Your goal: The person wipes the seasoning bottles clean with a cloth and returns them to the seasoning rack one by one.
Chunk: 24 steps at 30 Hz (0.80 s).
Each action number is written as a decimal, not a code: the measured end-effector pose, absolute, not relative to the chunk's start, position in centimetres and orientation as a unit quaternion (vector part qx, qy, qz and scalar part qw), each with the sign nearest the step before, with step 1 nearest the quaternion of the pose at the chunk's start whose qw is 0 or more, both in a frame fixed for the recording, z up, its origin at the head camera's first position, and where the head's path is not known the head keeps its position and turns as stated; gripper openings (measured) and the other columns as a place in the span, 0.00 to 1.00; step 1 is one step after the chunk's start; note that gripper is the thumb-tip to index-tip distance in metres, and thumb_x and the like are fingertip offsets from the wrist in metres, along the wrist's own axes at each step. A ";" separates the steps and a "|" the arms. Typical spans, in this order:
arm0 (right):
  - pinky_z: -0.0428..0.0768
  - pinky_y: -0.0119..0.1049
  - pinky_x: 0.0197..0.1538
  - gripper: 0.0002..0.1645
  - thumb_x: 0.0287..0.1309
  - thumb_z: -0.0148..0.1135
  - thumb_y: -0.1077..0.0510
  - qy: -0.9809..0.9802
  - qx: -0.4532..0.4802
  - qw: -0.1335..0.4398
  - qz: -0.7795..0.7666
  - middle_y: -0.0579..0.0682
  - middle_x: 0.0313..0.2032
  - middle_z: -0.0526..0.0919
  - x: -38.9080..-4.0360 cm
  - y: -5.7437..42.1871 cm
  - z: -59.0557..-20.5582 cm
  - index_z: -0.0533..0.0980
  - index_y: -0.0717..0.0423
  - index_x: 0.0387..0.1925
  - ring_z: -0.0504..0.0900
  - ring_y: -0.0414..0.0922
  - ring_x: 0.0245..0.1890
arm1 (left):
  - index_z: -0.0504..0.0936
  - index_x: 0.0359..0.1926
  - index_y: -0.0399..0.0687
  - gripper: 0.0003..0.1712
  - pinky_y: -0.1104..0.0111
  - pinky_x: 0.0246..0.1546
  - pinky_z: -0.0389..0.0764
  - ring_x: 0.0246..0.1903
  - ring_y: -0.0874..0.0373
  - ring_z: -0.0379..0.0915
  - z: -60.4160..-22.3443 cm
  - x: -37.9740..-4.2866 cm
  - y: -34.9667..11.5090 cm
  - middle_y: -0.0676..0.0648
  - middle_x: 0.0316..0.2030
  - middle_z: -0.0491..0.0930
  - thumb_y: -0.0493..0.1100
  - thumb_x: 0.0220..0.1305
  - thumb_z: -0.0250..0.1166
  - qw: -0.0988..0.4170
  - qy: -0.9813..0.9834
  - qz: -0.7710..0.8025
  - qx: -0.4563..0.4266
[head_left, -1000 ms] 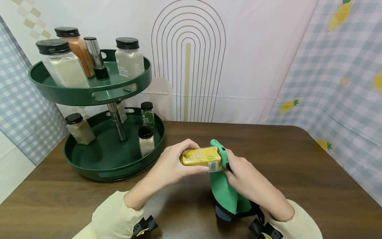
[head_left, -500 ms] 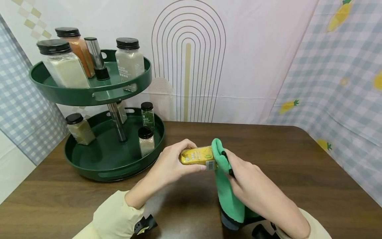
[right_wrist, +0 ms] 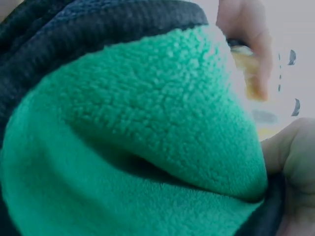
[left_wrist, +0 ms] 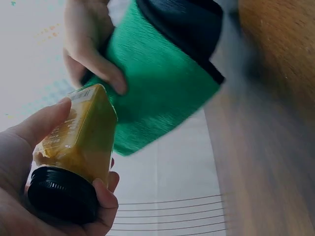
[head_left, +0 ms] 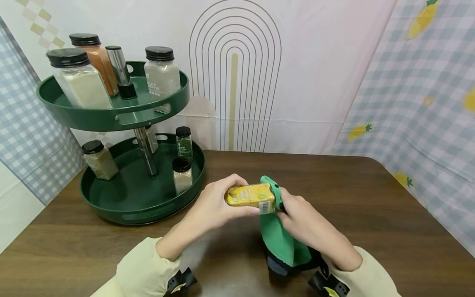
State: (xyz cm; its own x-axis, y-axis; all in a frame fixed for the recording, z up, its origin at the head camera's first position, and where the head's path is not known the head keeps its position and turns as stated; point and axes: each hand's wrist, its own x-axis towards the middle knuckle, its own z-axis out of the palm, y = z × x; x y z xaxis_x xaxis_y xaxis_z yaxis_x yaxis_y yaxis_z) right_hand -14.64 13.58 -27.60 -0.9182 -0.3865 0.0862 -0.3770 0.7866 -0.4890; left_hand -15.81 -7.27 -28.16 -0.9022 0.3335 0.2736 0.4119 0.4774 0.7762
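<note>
My left hand [head_left: 214,205] grips a yellow spice jar [head_left: 246,195] that lies on its side above the table, its barcode end pointing right. In the left wrist view the jar's black lid [left_wrist: 64,194] sits in the palm, with thumb and fingers around the body. My right hand [head_left: 306,218] pinches a green cleaning cloth [head_left: 280,239] with dark edging against the jar's base. The cloth hangs below the hand, its folded pile [right_wrist: 162,93] filling most of the right wrist view. Some of the right fingers are hidden behind cloth and jar.
A green two-tier turntable [head_left: 148,216] stands at the left. Large black-lidded jars [head_left: 162,78] and a metal-topped grinder [head_left: 120,72] are on its upper tier, several small jars [head_left: 182,177] on the lower. The wooden table [head_left: 363,198] ends at a patterned backdrop [head_left: 315,74].
The right hand and cloth shifted right and wrapped over the jar's base half a second ago, then came back left. The base shows again. The left hand has barely moved.
</note>
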 end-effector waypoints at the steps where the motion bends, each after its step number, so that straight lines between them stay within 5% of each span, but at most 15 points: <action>1: 0.73 0.34 0.31 0.21 0.62 0.52 0.65 0.945 -0.204 -0.002 -0.254 0.55 0.40 0.80 -14.4 13.6 -27.4 0.64 0.61 0.56 0.76 0.40 0.30 | 0.76 0.42 0.57 0.24 0.69 0.28 0.74 0.28 0.60 0.71 -28.2 -15.9 -7.3 0.52 0.32 0.78 0.53 0.44 0.75 0.041 -0.858 -0.464 -0.216; 11: 0.74 0.31 0.31 0.17 0.62 0.53 0.65 0.949 -0.211 -0.047 -0.227 0.46 0.37 0.79 -11.2 13.0 -25.4 0.64 0.51 0.51 0.76 0.35 0.29 | 0.76 0.42 0.56 0.24 0.69 0.28 0.74 0.28 0.60 0.71 -28.3 -16.5 -7.9 0.52 0.31 0.78 0.53 0.44 0.75 0.043 -0.862 -0.456 -0.215; 24: 0.71 0.33 0.28 0.30 0.58 0.47 0.71 0.943 -0.198 -0.005 -0.266 0.57 0.42 0.80 -14.5 14.0 -27.1 0.59 0.58 0.63 0.76 0.40 0.28 | 0.76 0.41 0.58 0.22 0.69 0.25 0.75 0.26 0.61 0.71 -28.5 -15.7 -7.1 0.54 0.29 0.77 0.55 0.45 0.74 0.007 -0.849 -0.472 -0.239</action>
State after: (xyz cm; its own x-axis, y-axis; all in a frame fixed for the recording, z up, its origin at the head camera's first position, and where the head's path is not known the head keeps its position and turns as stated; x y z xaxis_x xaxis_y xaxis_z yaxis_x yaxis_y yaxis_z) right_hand -14.54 14.04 -27.05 -0.9218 -0.3701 0.1155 -0.3759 0.7799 -0.5005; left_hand -15.69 -7.06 -28.52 -0.8856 0.3991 0.2375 0.4125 0.4410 0.7971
